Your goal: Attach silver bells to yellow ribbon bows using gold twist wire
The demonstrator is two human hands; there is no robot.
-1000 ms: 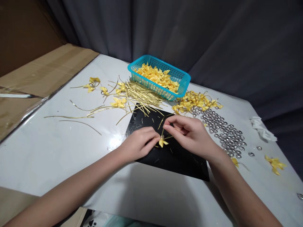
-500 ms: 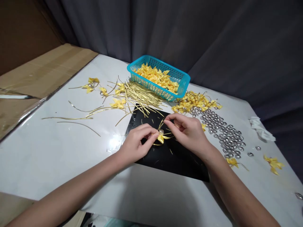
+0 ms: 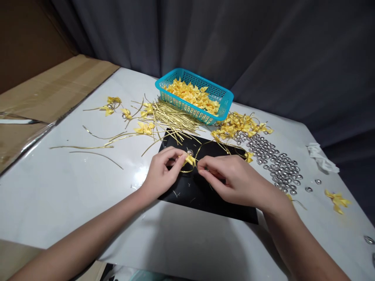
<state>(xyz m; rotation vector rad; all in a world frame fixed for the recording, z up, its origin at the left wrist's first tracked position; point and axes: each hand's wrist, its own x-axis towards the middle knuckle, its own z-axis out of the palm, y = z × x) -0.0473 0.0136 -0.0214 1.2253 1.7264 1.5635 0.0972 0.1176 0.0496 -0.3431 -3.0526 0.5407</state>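
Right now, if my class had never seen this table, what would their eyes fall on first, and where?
Probably the turquoise basket of yellow bows, at the back of the white table before the dark curtain. Nearer, the left hand pinches a small yellow flower above a black mat, the right hand close by. Silvery beads lie scattered to the right.
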